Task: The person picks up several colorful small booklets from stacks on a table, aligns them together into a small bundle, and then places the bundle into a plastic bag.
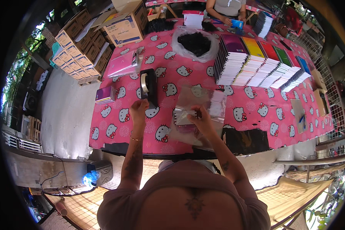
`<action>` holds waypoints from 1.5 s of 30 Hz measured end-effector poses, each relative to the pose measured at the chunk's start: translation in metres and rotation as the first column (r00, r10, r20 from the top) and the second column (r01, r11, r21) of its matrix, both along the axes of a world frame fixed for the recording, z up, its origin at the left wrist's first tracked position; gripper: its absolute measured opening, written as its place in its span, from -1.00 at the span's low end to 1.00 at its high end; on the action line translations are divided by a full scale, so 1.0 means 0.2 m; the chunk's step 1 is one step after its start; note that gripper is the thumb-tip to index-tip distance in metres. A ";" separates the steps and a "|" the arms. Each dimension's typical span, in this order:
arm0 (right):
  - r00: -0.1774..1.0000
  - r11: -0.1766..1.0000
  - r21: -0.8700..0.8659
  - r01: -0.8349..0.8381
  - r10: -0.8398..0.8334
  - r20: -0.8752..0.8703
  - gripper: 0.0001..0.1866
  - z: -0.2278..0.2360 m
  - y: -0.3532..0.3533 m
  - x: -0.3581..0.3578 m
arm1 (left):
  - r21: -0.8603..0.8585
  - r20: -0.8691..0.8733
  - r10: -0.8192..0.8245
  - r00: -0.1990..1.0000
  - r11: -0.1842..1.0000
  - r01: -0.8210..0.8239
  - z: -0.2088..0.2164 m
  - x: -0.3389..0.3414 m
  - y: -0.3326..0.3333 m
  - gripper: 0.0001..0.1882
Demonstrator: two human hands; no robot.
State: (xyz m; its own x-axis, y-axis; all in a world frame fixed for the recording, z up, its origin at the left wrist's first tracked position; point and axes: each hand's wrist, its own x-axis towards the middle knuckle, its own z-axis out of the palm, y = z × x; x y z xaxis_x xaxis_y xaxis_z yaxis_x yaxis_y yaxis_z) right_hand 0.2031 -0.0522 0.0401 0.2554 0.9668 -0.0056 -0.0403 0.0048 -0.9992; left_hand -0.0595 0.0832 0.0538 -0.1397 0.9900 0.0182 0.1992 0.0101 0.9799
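Note:
My left hand [138,108] reaches to the black tape dispenser [148,86] and its fingers pinch at the tape end by the dispenser's near side. My right hand [201,119] holds down a small notebook in a clear plastic bag [184,117] on the pink patterned tablecloth [257,103]. More clear plastic bags [207,100] lie flat just behind the packed notebook.
Rows of stacked notebooks with coloured covers [257,63] fill the far right. A clear bag of black items [195,43] sits behind. A pink packet [122,63] and a purple notebook [104,94] lie left. Cardboard boxes [122,23] stand far left. Another person [226,9] works opposite.

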 end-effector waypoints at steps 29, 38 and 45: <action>0.943 0.996 0.056 0.071 -0.049 -0.329 -0.32 -0.04 -0.09 0.00 | -0.300 -0.344 -0.846 0.408 0.511 0.806 0.29 0.54 0.03 -0.47; 0.929 0.966 0.024 -0.258 0.255 -0.268 -0.10 -0.21 -0.22 0.03 | 0.290 -0.576 -0.402 0.712 0.713 0.638 0.28 0.31 -0.40 -0.01; 0.924 0.928 0.045 -0.370 0.373 -0.082 -0.24 -0.11 -0.07 -0.01 | 0.045 -0.022 -0.581 0.814 0.812 0.581 0.05 0.05 -0.45 -0.24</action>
State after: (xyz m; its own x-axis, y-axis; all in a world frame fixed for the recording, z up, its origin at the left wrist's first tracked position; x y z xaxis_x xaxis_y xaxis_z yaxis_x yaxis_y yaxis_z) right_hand 0.2009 -0.0656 0.0179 -0.1221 0.9924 0.0172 -0.1320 0.0010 -0.9912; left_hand -0.0486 -0.0063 0.0629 0.4616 0.8846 0.0658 0.1594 -0.1558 0.9748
